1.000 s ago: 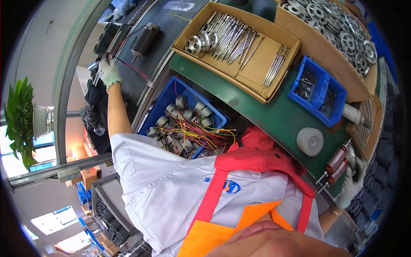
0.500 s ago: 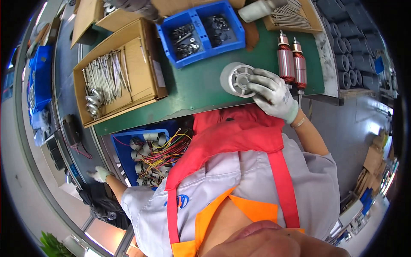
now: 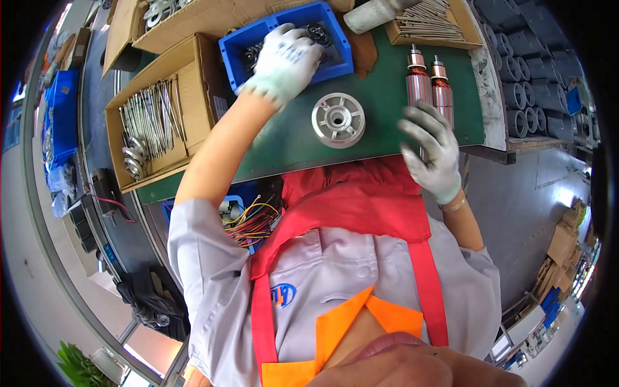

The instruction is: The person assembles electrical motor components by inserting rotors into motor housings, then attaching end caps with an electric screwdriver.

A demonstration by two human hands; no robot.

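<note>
Wheel sits, nothing on it yet, between our spread, empty-looking right grip and curled left grip, whose hold we can't see.

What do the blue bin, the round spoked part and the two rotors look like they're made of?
Blue bin: probably moulded plastic, given its even colour and slight sheen.
Round spoked part: likely cast metal, silvery with a dull shine.
Two rotors: shiny metal bodies; the coppery red near their tops suggests copper wire.

Blue bin, paired rotors, apparently copper-wound
</note>
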